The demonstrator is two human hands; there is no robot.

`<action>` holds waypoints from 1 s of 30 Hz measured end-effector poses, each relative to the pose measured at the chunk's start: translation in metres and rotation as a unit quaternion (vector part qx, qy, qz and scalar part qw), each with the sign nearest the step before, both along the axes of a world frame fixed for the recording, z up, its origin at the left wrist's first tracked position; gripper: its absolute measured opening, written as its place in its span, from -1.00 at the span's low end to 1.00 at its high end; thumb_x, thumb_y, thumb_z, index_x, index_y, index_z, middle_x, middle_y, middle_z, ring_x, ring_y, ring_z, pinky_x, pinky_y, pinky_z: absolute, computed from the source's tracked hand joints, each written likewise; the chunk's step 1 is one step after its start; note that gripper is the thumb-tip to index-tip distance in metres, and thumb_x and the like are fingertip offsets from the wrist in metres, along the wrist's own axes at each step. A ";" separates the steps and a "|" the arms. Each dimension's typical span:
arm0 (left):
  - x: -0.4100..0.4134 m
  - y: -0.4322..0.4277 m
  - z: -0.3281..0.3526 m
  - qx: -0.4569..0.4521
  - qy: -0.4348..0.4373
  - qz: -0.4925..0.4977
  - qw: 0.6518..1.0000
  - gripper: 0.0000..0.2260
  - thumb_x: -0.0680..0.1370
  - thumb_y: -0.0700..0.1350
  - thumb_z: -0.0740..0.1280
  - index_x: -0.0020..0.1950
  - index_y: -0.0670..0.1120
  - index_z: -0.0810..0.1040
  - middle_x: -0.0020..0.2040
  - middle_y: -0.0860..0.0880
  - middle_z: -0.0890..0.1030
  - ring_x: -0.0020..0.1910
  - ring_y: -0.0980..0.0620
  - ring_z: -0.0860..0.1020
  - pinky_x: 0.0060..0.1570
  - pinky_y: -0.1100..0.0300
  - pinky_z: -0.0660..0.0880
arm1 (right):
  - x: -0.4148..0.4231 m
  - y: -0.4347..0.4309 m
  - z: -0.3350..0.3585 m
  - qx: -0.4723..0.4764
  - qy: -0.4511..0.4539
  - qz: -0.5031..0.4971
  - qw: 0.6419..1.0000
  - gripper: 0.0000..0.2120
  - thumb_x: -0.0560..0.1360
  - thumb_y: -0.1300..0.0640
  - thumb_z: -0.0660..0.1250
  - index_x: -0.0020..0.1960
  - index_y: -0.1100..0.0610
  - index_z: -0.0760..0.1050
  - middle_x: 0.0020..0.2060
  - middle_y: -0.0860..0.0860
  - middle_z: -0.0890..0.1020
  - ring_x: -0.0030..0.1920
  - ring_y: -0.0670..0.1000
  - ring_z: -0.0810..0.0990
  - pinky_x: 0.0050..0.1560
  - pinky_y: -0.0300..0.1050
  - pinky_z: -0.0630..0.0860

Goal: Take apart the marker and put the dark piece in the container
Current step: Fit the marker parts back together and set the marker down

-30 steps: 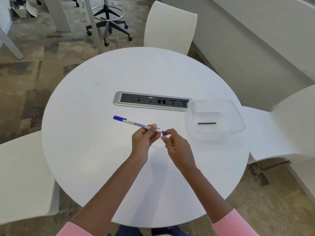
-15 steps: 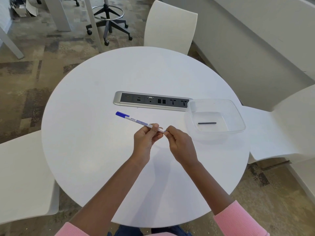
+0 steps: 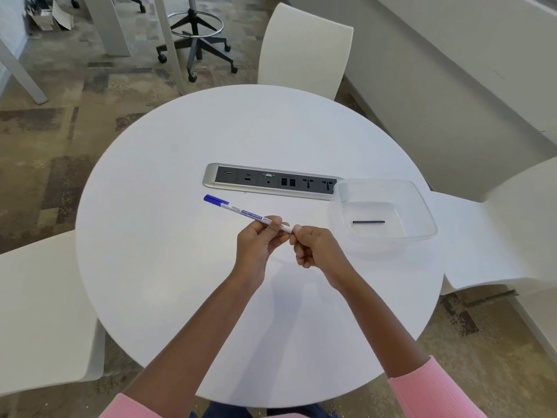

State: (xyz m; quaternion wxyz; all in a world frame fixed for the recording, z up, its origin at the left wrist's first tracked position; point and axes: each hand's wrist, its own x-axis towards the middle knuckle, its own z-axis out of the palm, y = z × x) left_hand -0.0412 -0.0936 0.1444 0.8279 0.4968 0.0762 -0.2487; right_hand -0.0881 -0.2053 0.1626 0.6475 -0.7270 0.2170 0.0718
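marker [image 3: 250,216] end now inside right hand [image 3: 316,247] pinch

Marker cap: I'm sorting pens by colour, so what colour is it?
The cap is blue, seen best in the head view.

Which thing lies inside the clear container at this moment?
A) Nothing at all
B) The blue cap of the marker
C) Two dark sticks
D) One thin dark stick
D: a single thin dark stick lies flat on the floor of the clear container, while the marker, with its blue cap on, is held by the left hand and the right hand.
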 end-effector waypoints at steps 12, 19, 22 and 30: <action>0.000 0.000 -0.002 -0.018 0.075 0.056 0.995 -0.90 0.53 -0.29 0.29 -0.16 -0.21 0.55 -0.38 -0.04 0.64 -0.39 0.11 0.63 -0.25 0.34 0.59 | -0.008 0.007 -0.011 -0.400 -0.124 0.050 0.906 -0.81 0.57 0.09 0.11 0.08 0.15 0.42 -0.15 0.09 0.60 -0.18 0.11 0.55 -0.21 -0.01 0.45; -0.003 0.000 0.000 -0.019 0.056 0.042 0.997 -0.90 0.54 -0.28 0.29 -0.16 -0.22 0.54 -0.36 -0.04 0.63 -0.36 0.11 0.63 -0.27 0.36 0.58 | -0.007 0.007 -0.010 -0.453 -0.169 0.048 0.874 -0.58 0.49 -0.05 0.01 -0.10 0.21 0.52 -0.33 0.14 0.57 -0.32 0.16 0.51 -0.39 0.02 0.42; -0.003 0.000 0.000 -0.021 0.041 0.031 0.998 -0.91 0.54 -0.27 0.28 -0.15 -0.21 0.54 -0.33 -0.05 0.62 -0.34 0.12 0.63 -0.24 0.35 0.58 | -0.007 0.007 -0.001 -0.401 -0.151 0.034 0.903 -0.69 0.48 0.06 0.11 -0.13 0.24 0.52 -0.35 0.13 0.56 -0.29 0.12 0.49 -0.27 -0.01 0.41; -0.005 0.002 0.007 -0.019 -0.012 0.014 1.000 -0.87 0.54 -0.28 0.27 -0.20 -0.19 0.53 -0.37 0.02 0.61 -0.34 0.13 0.60 -0.23 0.34 0.56 | -0.001 -0.001 0.021 -0.236 -0.061 0.049 0.969 -0.76 0.49 0.21 0.24 -0.35 0.16 0.48 -0.52 -0.02 0.45 -0.49 -0.10 0.40 -0.32 -0.16 0.38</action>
